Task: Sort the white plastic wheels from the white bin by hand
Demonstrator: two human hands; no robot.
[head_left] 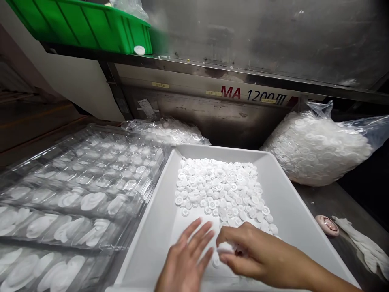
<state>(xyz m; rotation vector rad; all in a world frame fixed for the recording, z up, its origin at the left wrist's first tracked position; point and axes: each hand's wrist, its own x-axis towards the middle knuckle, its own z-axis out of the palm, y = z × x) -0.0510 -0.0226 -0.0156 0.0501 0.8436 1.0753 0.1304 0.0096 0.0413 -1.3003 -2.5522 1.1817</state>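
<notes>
- Steel panelling (273,36) spans the far side, with a green crate (91,28) at far left, a small white cap (139,50) against it, and the lettering MA 1200III (253,95) below the ledge
- Small round white discs (219,182) lie heaped in the far and middle part of a pale tray (142,243), thinning out towards the hands
- Left hand (185,259): open, fingers apart, over the near left part of the tray, with nothing seen in its grasp
- Right hand (255,253): curled nearly closed, thumb and forefinger about a white piece (225,248); whether it is one disc or several I cannot tell, as the fingers cover part of it
- One risk, as I judge it: the piece could slip from the curled fingers and be lost among its lookalikes, since it seems smooth and the grip hides it
- A low sweep of either hand might also scatter loose discs at the near edge of the heap, and a hard knock could send some over the rim
- Clear plastic trays (121,244) with white parts crowd the left side, so a wide elbow there could jog them
- Right of the tray, a bulging clear bag (319,146) of white pieces limits reach at the far corner; nearer are a round pinkish object (327,225) and a white glove (363,245)
- Another filled bag (165,130) lies beyond the tray, far left
</notes>
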